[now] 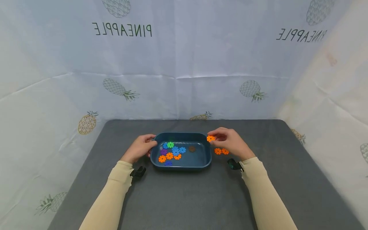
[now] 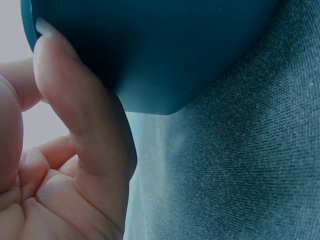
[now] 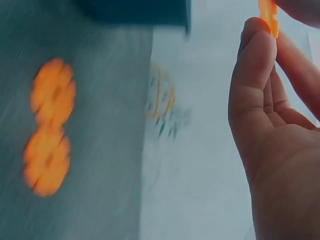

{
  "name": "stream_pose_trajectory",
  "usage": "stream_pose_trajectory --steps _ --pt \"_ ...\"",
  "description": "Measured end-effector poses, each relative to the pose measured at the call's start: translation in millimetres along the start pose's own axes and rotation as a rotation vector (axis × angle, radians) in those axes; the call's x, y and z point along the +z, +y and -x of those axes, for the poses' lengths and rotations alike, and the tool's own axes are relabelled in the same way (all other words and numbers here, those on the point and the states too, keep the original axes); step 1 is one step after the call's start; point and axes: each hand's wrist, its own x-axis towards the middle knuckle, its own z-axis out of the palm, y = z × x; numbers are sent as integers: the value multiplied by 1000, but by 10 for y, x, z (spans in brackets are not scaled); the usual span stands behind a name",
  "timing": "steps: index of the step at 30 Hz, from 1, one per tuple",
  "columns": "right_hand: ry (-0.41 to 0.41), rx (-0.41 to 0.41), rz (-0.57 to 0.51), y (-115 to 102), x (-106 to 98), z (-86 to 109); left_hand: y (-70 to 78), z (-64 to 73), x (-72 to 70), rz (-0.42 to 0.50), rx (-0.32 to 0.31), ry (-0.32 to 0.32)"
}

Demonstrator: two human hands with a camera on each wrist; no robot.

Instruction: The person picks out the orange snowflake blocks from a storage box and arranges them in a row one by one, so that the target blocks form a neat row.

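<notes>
A dark blue tray (image 1: pixel 181 167) stands on the table with several notched plastic discs inside: orange (image 1: pixel 162 158), blue (image 1: pixel 182 150), green (image 1: pixel 170 144), purple (image 1: pixel 164 152) and a brown one (image 1: pixel 192 149). My left hand (image 1: pixel 141 147) grips the tray's left end, thumb on the rim; the left wrist view shows the thumb (image 2: pixel 75 95) against its wall. At the tray's right rim, my right hand (image 1: pixel 230 142) pinches an orange disc (image 1: pixel 210 138) between thumb and fingers, raised above the table. Two more orange discs (image 3: pixel 50 125) lie touching each other on the table below that hand.
The grey table (image 1: pixel 184 198) reaches back to a white curtain (image 1: pixel 184 95) printed with pineapples. Each wrist wears a dark camera mount, the left one (image 1: pixel 138 172) close to the tray's front corner.
</notes>
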Motion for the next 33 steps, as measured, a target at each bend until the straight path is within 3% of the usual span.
stream_pose_trajectory --steps 6,14,24,33 --pt "82 79 60 367 -148 179 3 25 -19 8 0 -2" --pt "100 183 144 676 -254 313 30 35 -41 -7 13 5" --pt "90 231 222 780 -293 349 13 -14 -53 -15 -13 4" --pt "69 281 208 822 -285 387 8 -16 -13 -27 -16 2"
